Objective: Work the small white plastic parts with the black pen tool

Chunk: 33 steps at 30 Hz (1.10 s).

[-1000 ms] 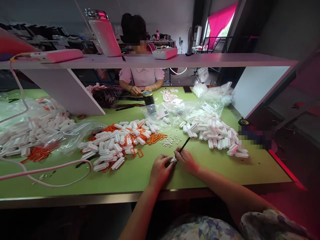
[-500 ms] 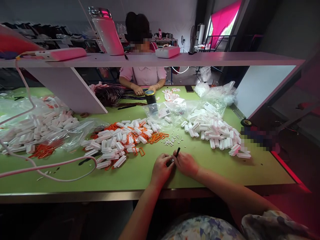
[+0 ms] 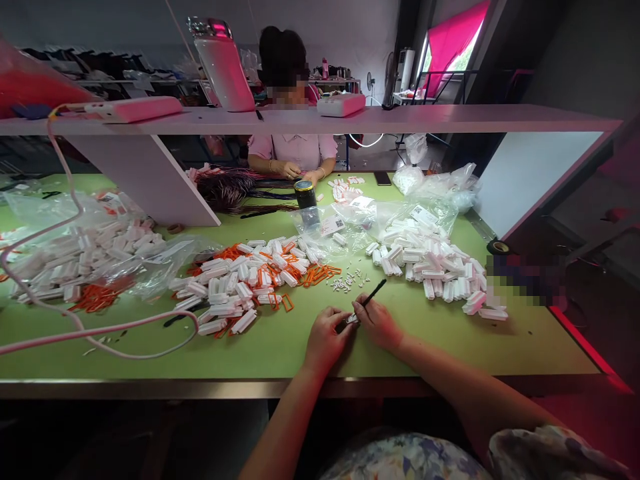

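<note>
My right hand [image 3: 379, 325] is closed on a thin black stick-like tool [image 3: 376, 291], whose far end points up and to the right. Its lower end meets a small whitish piece [image 3: 353, 318] pinched in the fingers of my left hand [image 3: 325, 335]; the piece's kind is too small to make out. Both hands rest close together over the green table near its front edge. Just beyond them lie scattered tiny white pegs [image 3: 345, 283]. To the left is a heap of white plastic housings [image 3: 225, 293] mixed with orange rectangular frames [image 3: 287, 302].
More white housings [image 3: 440, 270] are heaped at the right, beside clear plastic bags [image 3: 330, 223]. A white cable [image 3: 150, 312] loops over the left side. A dark can [image 3: 305, 193] stands mid-table. Under the raised shelf [image 3: 400, 119], a person [image 3: 293, 153] works opposite.
The black tool has swung from nearly upright to a slant toward the right. My hands have moved slightly apart, showing the whitish piece, and the camera view has shifted a little.
</note>
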Motion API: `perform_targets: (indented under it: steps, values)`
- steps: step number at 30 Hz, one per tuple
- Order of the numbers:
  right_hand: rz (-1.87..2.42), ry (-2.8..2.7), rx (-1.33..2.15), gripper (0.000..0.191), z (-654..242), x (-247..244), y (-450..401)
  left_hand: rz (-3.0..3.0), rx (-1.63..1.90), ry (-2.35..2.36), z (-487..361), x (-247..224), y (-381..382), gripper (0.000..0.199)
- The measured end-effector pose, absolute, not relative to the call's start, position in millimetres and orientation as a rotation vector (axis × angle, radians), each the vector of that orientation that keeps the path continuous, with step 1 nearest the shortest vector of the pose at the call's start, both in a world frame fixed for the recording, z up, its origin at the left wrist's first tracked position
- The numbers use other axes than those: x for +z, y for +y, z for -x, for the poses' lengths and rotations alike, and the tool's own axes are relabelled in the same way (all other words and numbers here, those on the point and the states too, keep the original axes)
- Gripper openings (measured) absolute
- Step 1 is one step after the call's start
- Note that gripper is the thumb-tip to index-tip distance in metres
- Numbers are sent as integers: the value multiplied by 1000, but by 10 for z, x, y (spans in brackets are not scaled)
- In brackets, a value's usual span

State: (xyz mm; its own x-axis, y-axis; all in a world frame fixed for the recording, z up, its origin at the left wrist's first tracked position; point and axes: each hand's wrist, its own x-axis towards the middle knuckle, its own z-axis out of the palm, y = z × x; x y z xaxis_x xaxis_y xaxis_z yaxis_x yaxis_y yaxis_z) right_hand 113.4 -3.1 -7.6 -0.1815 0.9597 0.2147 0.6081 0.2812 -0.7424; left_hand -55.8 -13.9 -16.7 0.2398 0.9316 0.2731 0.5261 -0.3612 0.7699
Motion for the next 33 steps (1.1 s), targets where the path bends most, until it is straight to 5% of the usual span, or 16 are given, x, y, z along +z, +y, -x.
perform_targets:
  steps: [11, 22, 33]
  values:
    - [1513, -2248, 450, 24, -1040, -23, -75, -1992, 983, 1318, 561, -182, -129, 13]
    - [1346, -1856, 770, 22, -1167, -63, -46, -1967, 991, 1331, 549, -149, -135, 17]
    - [1423, -2107, 579, 21, -1123, -38, -109, -1952, 983, 1331, 556, -135, -144, 13]
